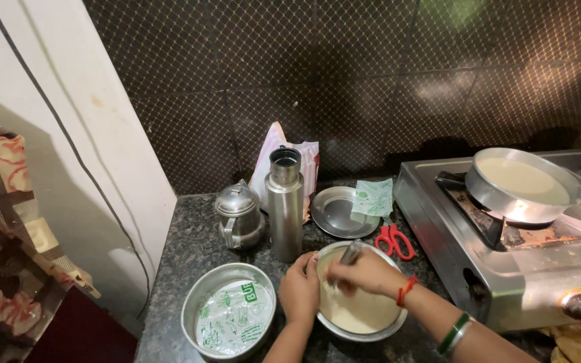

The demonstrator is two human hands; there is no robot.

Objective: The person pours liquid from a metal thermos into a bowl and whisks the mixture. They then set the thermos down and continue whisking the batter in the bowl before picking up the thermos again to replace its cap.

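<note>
Item: steel bowl of pale batter [361,316], on the dark granite counter [183,252] just left of the gas stove [506,269]. Our left hand [299,290] grips its near-left rim; our right hand [364,272] is closed around a steel spoon [350,254] dipped in the batter. Adjacent: round steel tin [228,319] lined with a printed wrapper, steel flask [284,202], small lidded jug [238,215], steel plate [341,212], red scissors [395,240]. On the burner: tilted batter-filled pan [522,185].

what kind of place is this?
Likely a home kitchen: a steel gas stove carries a pan of batter on a dark stone counter, and both hands work at a steel bowl beside a flask.
</note>
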